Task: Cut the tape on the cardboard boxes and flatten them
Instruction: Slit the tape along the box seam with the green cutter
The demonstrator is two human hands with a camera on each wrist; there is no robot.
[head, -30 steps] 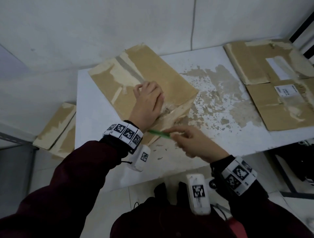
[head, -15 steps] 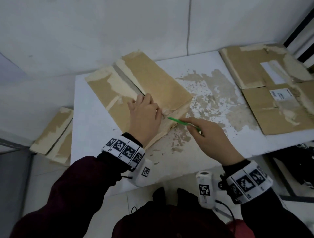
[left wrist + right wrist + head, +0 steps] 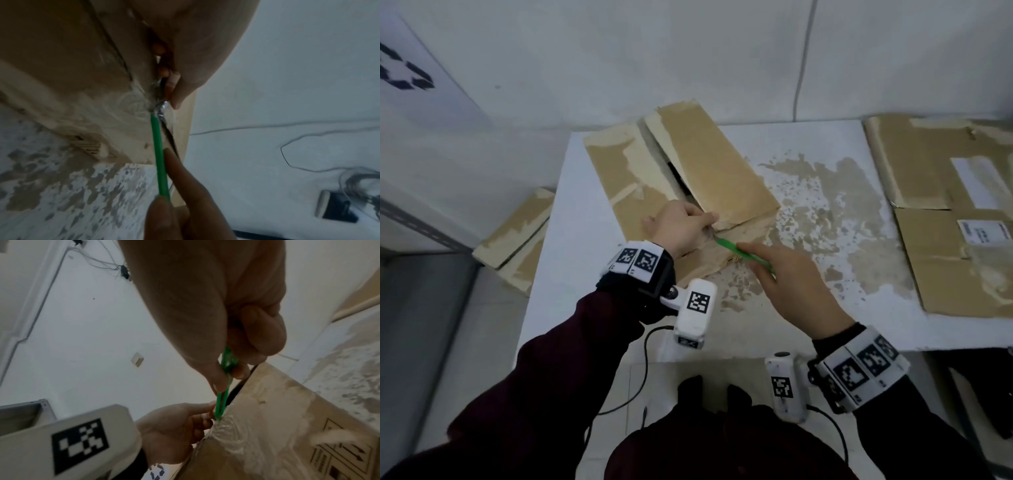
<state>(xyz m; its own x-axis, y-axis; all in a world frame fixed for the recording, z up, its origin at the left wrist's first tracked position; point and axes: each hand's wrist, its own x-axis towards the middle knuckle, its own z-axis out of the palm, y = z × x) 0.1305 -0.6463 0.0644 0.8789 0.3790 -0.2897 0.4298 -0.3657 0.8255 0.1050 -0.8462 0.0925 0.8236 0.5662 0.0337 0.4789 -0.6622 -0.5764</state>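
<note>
A brown cardboard box (image 3: pixel 709 174) stands on the white table (image 3: pixel 571 246), its top flaps parted along a dark slit. My left hand (image 3: pixel 683 228) grips the near corner of the box, fingers curled over the edge by the crumpled clear tape (image 3: pixel 228 433). My right hand (image 3: pixel 787 277) pinches a thin green cutter (image 3: pixel 743 255) between thumb and fingers. The cutter's tip (image 3: pixel 153 113) sits in the tape at the corner seam, right beside my left fingertips (image 3: pixel 174 97).
Flattened cardboard (image 3: pixel 948 205) with a white label lies on the table's right side. More flattened boxes (image 3: pixel 517 236) lie on the floor to the left. The tabletop's surface is peeling in brown patches (image 3: pixel 825 212). The wall stands close behind the table.
My right hand has brought the green cutter up from the near side to the box corner. The top flaps have parted. My left hand has shifted from flat on top to gripping the corner.
</note>
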